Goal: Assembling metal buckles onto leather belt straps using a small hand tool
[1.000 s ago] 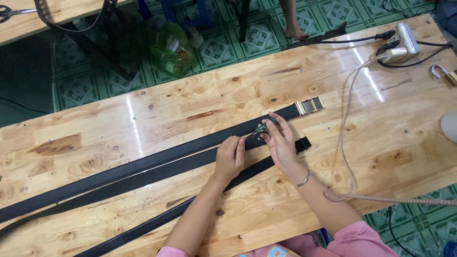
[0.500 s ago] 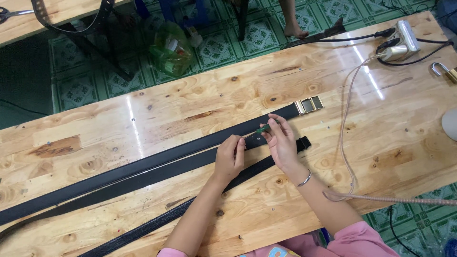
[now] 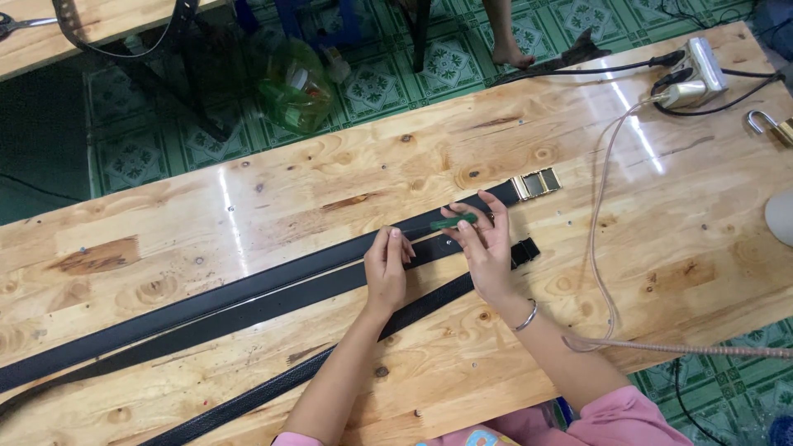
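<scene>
Several black leather belts (image 3: 248,297) lie side by side across a glossy wooden table (image 3: 330,182). The farthest belt ends in a gold metal buckle (image 3: 537,182); another ends in a black buckle (image 3: 525,249). My left hand (image 3: 386,268) presses its fingers down on the middle belt. My right hand (image 3: 485,245) holds a small green-handled tool (image 3: 450,221) with its tip lying across the belts, just left of the gold buckle. A silver bracelet sits on my right wrist.
A white power strip (image 3: 698,70) with black cables sits at the far right corner. A pale cord (image 3: 603,248) loops across the table's right side. A padlock (image 3: 768,125) lies at the right edge. Beyond the table are a green tiled floor, a green bottle (image 3: 293,87) and someone's bare foot (image 3: 510,54).
The green tool in my right hand now lies flatter across the belts, pointing left. My left hand stays pressed on the belt.
</scene>
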